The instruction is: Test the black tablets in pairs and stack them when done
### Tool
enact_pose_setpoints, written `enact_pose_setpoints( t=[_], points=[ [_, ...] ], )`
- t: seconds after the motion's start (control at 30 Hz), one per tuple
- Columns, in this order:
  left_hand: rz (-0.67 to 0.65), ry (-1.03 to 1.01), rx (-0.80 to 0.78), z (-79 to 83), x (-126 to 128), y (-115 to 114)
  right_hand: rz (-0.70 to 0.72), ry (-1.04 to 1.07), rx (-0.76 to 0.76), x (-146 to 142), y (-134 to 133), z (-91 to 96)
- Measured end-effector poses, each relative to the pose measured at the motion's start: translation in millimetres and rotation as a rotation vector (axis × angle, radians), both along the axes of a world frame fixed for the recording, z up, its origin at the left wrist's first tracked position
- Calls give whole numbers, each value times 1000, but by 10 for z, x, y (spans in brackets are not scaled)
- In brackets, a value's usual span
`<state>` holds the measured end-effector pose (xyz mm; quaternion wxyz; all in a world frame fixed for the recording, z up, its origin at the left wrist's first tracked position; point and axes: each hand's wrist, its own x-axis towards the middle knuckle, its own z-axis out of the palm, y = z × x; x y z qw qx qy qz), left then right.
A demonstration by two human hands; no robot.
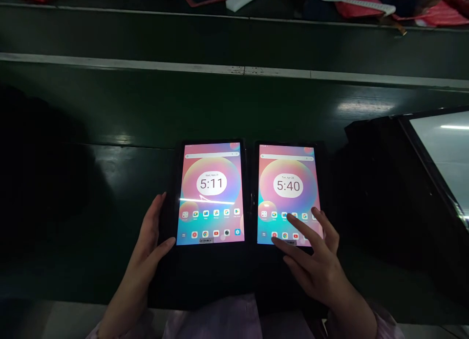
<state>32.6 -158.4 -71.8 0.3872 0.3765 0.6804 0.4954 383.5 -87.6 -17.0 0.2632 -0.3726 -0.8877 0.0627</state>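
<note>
Two lit tablets lie side by side, both showing colourful home screens. The left tablet [212, 212] reads 5:11, and a strip of light reflects across its glass. The right tablet [267, 202] reads 5:40. At the left tablet's lower left edge, my left hand [148, 248] grips the side, thumb on the front border and fingers along the edge; some fingers are hidden. Over the lower part of the right tablet, my right hand [322, 263] is open with fingers spread. Its fingertips are at the screen's icons; whether they touch cannot be told.
Both tablets are on a dark green worktop [146, 104]. A black-framed screen [443, 173] stands at the right. Along the back runs a raised shelf edge [154, 63], with a white tape measure [351, 2] and red bundles [439, 14] above it. Deep shadow covers the left side.
</note>
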Motion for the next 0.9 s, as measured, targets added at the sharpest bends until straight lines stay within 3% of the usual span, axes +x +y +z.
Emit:
enact_pose_setpoints(
  t=[0.17,0.47,0.9],
  points=[
    [-28,-10,-43,26,-19,12,17,-43,-15,-154,5,30],
    [-85,57,80,-114,-100,-8,-4,122,52,-48,82,78],
    [-104,191,21,-99,-97,7,-10,102,68,-48,133,69]
  ],
)
